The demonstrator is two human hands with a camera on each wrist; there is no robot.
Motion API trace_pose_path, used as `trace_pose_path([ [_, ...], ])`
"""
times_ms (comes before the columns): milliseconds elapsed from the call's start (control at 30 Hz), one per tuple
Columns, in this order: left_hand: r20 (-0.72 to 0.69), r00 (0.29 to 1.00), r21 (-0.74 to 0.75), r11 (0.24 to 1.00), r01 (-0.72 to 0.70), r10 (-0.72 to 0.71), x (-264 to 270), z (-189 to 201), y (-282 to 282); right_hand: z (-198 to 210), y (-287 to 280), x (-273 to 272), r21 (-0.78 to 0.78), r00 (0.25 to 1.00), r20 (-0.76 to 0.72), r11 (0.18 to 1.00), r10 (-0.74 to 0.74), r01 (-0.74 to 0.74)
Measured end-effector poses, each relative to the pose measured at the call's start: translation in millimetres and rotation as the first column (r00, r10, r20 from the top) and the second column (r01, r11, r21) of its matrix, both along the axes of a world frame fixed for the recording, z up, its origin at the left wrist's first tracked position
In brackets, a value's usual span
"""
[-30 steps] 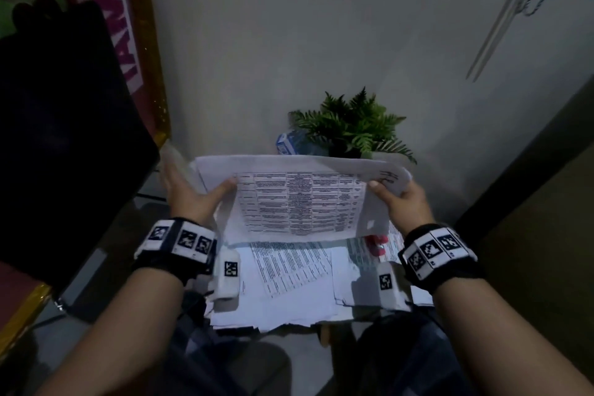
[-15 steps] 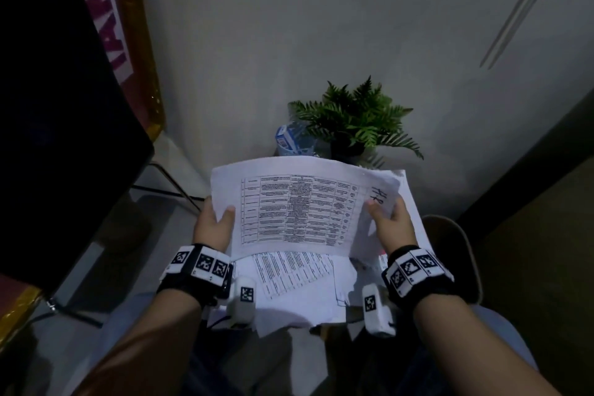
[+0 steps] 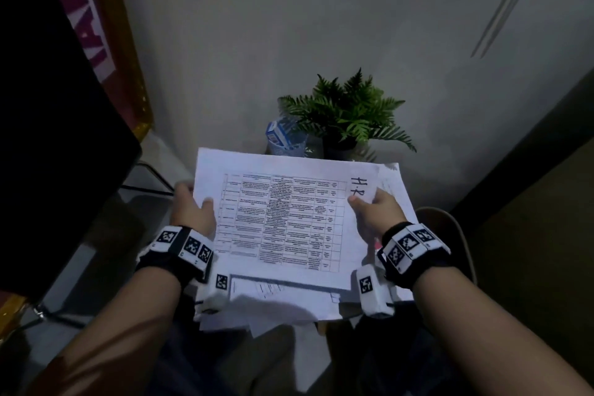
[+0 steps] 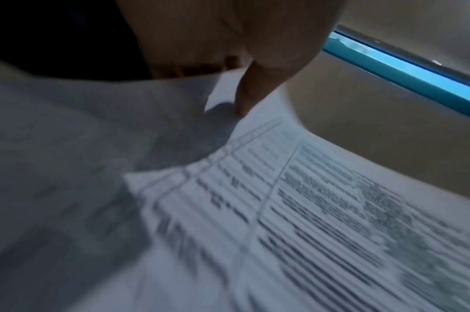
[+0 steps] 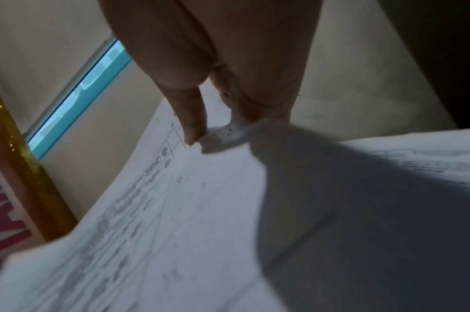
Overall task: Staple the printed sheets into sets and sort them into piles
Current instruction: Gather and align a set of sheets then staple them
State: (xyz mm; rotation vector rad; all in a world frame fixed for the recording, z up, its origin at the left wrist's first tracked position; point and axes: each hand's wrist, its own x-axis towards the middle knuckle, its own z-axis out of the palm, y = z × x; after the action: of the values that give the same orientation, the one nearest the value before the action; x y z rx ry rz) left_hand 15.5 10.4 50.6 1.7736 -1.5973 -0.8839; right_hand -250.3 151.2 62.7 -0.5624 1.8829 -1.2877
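Lowered toward frame centre since earlier, the sheets (image 3: 283, 219) are pinched at both sides by left hand (image 3: 193, 210) and right hand (image 3: 374, 212); square edges before stapling.

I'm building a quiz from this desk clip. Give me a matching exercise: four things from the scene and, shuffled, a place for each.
Things:
1. left hand
2. right hand
3. fern
4. loose papers

Places:
A. under the held sheet
B. by the wall, beyond the sheet
C. sheet's right edge, by the handwriting
D. sheet's left edge

Pairs: 1-D, 2-C, 3-B, 4-A
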Motion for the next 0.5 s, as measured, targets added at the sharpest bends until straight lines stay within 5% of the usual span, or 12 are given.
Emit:
trace_pose_path([
  [100,0.346,0.934,-0.232,0.958,0.171,-0.083,-13,19,-3,-6,0,-1,0.063,0.997,0.057,0.997,0.051,-0.055],
  [200,0.523,0.761,-0.211,0.806,0.552,-0.384,-48,26,7,-16,1,2,0.120,0.991,0.050,0.984,0.126,-0.131],
  [333,0.493,0.585,-0.067,0.642,0.763,-0.644,-91,20,27,-19,3,8,0.089,0.985,0.080,0.983,0.155,-0.162],
  [500,0.456,0.613,-0.130,0.633,0.763,-0.645,-108,7,24,-19,2,1,0.101,0.979,0.095,0.977,0.179,-0.189],
])
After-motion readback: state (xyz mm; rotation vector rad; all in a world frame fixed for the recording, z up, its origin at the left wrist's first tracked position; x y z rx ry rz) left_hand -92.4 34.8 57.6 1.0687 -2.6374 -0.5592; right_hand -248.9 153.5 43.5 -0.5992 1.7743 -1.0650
